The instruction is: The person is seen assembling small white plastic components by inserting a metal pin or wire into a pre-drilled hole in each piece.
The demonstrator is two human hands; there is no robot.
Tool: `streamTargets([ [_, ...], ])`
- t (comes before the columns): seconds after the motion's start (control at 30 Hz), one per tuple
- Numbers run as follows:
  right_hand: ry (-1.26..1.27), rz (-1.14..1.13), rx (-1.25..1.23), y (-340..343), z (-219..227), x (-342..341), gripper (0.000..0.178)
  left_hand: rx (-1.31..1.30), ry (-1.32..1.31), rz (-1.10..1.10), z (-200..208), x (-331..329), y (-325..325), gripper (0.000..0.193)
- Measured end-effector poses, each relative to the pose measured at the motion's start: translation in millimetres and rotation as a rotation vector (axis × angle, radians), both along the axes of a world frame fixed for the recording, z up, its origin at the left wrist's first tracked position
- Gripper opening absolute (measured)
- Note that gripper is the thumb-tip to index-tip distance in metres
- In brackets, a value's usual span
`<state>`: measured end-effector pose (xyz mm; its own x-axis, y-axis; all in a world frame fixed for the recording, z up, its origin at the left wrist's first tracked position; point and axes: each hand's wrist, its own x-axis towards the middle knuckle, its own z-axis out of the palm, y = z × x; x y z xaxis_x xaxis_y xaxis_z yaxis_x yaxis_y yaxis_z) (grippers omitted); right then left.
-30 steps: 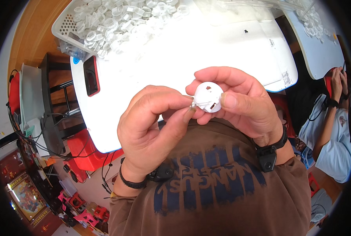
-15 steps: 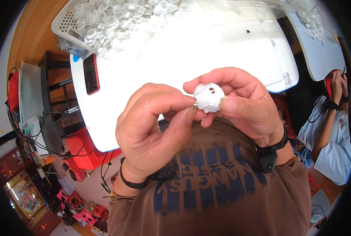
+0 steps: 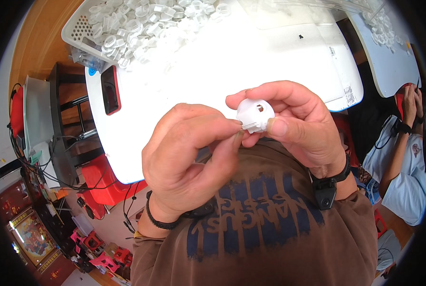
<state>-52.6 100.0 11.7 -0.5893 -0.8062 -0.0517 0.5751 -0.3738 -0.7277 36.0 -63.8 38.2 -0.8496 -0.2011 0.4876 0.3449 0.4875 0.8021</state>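
A round white plastic part [image 3: 252, 113] with a small hole in its face is up in front of my chest, over the near edge of the table. My right hand [image 3: 298, 119] grips it from the right, thumb on the near side and fingers curled round the back. Thumb and forefinger of my left hand [image 3: 191, 152] are pinched together around thin metal pins [image 3: 249, 126], whose far ends reach the lower left of the white part. Whether the pins sit inside it I cannot make out.
A perforated white basket [image 3: 82, 31] with a heap of translucent white plastic pieces [image 3: 146, 26] stands at the far left of the white table [image 3: 184, 86]. Near it lies a phone with a red edge [image 3: 111, 90]. On the right, another person's hands [image 3: 411, 105] show beside a second table [image 3: 389, 66].
My left fingertips and the pins have shifted slightly right, closer in against the white part. The part has turned a little in my right hand, and its hole looks different.
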Motion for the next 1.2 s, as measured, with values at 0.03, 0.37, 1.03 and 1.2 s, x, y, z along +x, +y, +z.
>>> streamTargets([
  [0.03, 0.000, 0.000, 0.000, 0, 0, 0, 0.040, 0.000, 0.000, 0.000, 0, 0, 0, 0.025],
  [0.37, 0.126, -0.061, 0.017, 4, 0, 1, 0.040, -0.197, 0.036, 0.028, 3, 0, 4, 0.025],
  [1.03, 0.281, -0.097, 0.034, 10, -5, 2, 0.038, -0.150, -0.008, 0.020, 4, 2, 12, 0.022],
  [1.2, 0.536, -0.196, 0.091, 13, -6, 3, 0.037, -0.226, -0.007, 0.020, 3, 5, 12, 0.022],
])
